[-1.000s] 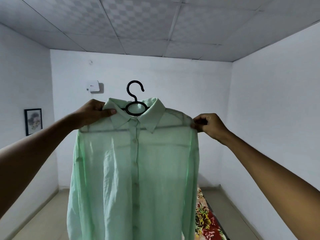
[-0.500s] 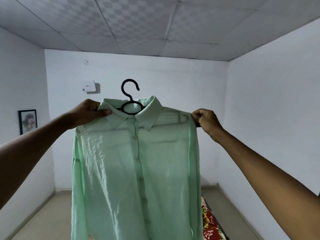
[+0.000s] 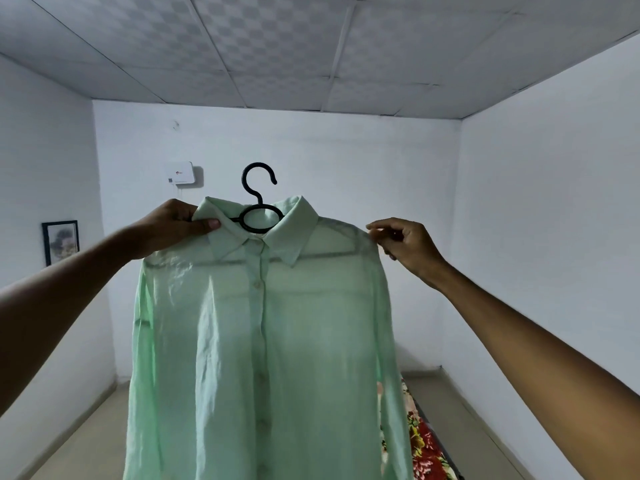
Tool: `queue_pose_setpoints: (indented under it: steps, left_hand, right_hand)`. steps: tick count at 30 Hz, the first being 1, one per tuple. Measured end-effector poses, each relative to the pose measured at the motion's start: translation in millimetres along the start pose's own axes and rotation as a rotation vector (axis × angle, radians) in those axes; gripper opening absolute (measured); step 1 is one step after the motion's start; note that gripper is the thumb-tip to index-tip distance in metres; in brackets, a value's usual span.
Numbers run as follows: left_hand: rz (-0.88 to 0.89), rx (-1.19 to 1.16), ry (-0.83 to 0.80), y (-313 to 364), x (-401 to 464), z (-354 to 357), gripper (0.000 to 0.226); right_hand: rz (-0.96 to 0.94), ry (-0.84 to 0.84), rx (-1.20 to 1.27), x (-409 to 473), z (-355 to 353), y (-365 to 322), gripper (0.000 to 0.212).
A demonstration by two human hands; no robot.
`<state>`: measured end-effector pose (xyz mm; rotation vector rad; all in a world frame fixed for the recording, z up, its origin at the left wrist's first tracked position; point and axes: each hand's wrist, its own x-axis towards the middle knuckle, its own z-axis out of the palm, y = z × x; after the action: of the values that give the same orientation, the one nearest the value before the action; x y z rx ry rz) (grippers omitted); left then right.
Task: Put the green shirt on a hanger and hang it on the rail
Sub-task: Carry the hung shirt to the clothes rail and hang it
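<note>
A bare room is being enclosed by plain white walls and a white ceiling of checker-textured square panels. A small white box is being carried high on the far wall, and a dark-framed picture on the side wall. The pale beige floor is being partly covered by a red floral cloth.

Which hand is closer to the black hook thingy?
Left. The left hand grips the green shirt collar right beside the black hanger hook; the right hand is out at the shirt's shoulder.
</note>
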<state>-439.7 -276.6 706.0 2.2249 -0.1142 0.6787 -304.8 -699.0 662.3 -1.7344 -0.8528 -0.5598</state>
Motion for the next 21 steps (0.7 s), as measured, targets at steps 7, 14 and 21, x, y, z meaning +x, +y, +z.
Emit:
queue_pose_setpoints:
  steps: [7,14,21]
  left_hand:
    - [-0.004,0.033,0.014,4.3,2.7,8.2,0.042]
    - [0.000,-0.009,0.034,5.0,3.3,8.8,0.037]
    - [0.015,0.002,-0.002,2.7,5.5,5.6,0.049]
  right_hand:
    - [-0.343,0.096,-0.435,1.3,18.4,9.1,0.029]
    - [-0.415,0.209,-0.601,1.0,27.2,19.4,0.005]
    - [-0.296,0.171,-0.690,4.7,25.8,27.0,0.025]
